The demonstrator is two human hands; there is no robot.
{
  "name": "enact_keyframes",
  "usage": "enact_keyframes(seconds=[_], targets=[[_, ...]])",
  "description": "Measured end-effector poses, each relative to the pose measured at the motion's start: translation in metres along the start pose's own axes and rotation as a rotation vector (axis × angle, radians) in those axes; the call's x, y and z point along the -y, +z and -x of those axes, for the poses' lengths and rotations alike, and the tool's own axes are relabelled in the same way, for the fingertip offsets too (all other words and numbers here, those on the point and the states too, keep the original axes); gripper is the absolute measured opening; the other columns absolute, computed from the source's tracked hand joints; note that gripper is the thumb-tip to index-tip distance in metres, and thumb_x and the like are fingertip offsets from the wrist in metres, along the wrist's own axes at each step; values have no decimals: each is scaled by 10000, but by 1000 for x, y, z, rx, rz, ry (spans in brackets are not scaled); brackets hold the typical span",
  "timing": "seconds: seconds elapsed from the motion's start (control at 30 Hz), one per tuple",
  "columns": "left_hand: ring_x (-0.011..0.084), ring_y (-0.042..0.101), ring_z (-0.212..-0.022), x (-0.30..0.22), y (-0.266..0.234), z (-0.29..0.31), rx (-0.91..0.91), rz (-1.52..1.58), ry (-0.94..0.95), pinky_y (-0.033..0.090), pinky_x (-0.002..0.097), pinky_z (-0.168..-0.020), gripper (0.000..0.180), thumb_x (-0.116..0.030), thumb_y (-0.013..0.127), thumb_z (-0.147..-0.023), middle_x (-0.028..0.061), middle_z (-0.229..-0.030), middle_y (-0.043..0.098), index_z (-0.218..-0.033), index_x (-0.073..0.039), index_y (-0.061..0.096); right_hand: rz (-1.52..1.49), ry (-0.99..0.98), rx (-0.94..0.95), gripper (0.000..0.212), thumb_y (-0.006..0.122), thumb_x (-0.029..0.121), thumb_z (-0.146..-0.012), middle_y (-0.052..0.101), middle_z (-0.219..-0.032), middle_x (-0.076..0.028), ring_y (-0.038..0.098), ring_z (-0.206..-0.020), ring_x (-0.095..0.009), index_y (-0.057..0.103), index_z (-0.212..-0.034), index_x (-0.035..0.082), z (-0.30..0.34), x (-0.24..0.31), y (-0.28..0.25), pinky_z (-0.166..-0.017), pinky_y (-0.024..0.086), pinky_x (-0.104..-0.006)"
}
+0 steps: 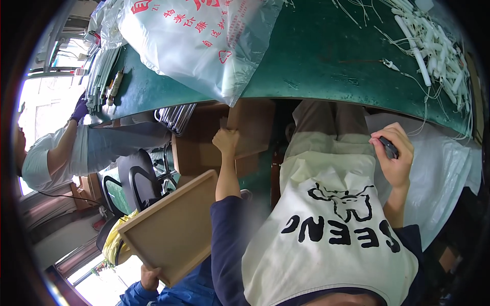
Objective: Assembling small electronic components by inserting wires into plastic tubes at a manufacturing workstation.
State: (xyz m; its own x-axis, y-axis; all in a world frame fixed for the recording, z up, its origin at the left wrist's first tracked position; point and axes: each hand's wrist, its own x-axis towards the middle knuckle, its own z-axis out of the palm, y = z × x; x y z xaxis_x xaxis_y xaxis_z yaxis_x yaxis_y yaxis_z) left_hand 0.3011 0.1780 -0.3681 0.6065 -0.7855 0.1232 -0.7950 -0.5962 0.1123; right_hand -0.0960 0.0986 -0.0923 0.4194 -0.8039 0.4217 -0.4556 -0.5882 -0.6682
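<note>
My left hand [226, 139] is closed at the edge of an open cardboard box [201, 137], which stands below the table's front edge. One raised flap [253, 125] of that box is beside my fingers. Over on the right, my right hand [395, 150] is wrapped round a small black hand tool [389, 147]; its working end is not clear. A large clear plastic bag [194, 46] with red print lies on the green table [326, 61] and hangs over its front edge, above my left hand.
At lower left a co-worker in blue holds a shallow cardboard tray [173, 229] near my left arm. Another person [66, 148] stands at the table's left end by thin rods [102, 76]. White wired parts [444, 61] heap at far right. Plastic sheeting [434, 178] hangs beside my right arm.
</note>
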Motion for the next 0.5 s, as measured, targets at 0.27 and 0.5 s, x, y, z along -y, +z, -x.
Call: enact_keyframes(seconds=[0.27,0.5], targets=[[324,636,-617,-8,39,-20,-57,-33,-27,506,415,-565,369,-419,674,-617,146,-634,627,-622,-59,594,17,22,1,150,618,-106,-677,595,-682,-92,525,-657,-220,581,-799,-29,4,0,-2,-601,419,-288],[292,658,-698,-14,28,-28,128,-152,-101,518,388,-618,485,-510,675,-629,127,-728,656,-749,-45,609,6,46,-6,150,618,-101,-681,595,-683,-92,524,-663,-223,584,-810,-30,5,-3,-4,-603,420,-289]])
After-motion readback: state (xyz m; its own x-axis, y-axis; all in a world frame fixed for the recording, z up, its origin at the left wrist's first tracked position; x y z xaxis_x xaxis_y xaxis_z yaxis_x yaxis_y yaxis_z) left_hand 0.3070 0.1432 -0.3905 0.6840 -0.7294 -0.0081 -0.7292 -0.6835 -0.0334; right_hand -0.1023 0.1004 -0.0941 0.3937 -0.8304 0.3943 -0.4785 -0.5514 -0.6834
